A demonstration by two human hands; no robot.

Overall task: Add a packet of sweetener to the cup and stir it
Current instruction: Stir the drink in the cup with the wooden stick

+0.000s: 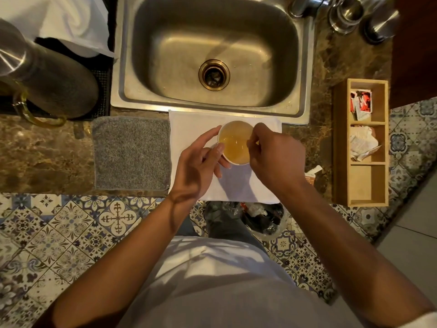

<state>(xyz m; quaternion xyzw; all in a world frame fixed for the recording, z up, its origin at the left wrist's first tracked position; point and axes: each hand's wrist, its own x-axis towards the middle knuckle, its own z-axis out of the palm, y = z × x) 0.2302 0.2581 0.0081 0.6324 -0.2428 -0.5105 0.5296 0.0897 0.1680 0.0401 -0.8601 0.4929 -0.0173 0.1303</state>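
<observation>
A white cup (234,122) of amber drink (236,144) stands on a white cloth (189,125) in front of the sink. My left hand (198,166) grips the cup's left wall, thumb along the upper rim and fingers at the lower side. My right hand (276,157) hovers at the cup's right rim with thumb and fingers pinched together; I see nothing clearly between them. A torn packet (313,172) lies on the counter just right of my right wrist. More red-and-white packets (360,104) sit in the far compartment of a wooden organiser (340,143).
Crumpled white wrappers (361,143) fill the organiser's middle compartment. A grey mat (132,152) lies left of the cloth. The steel sink (118,91) is behind, a metal jug (52,79) stands at left, and steel canisters (350,13) at back right. A lined bin (262,218) stands on the floor.
</observation>
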